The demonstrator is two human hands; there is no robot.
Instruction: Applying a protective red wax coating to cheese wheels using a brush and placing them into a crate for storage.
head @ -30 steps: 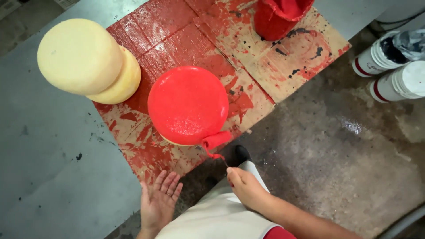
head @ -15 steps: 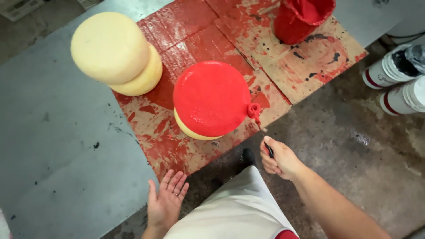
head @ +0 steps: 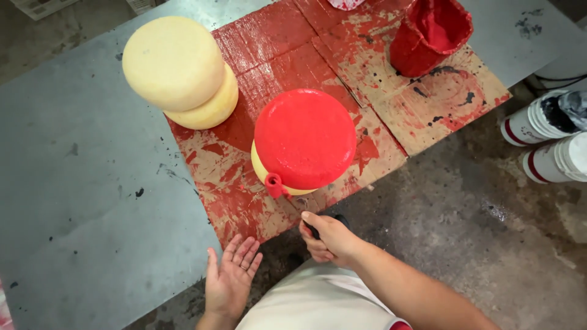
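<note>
Head view looks straight down on a grey metal table point(head: 92, 201) whose near edge runs diagonally past the person's waist, with bare concrete floor point(head: 465, 226) open to the right and plenty of free tabletop to the left. Red-smeared cardboard point(head: 367, 67) covers the middle of the table and reaches right to that near edge. The right hand point(head: 330, 239) is clenched around a dark handle of a small paint roller point(head: 275, 183), whose red head touches the lower left rim of the red-coated cheese wheel point(head: 304, 139) — half a second ago that roller head sat at the wheel's right side, so it has travelled round the near edge. The left hand point(head: 229, 281) is released, palm up, fingers spread, just off the table edge. The wheel's top is glossy red, its pale yellow side showing beneath. Two uncoated yellow wheels point(head: 177, 67) are stacked well apart at upper left — a red bucket point(head: 428, 36) stands at the far side
</note>
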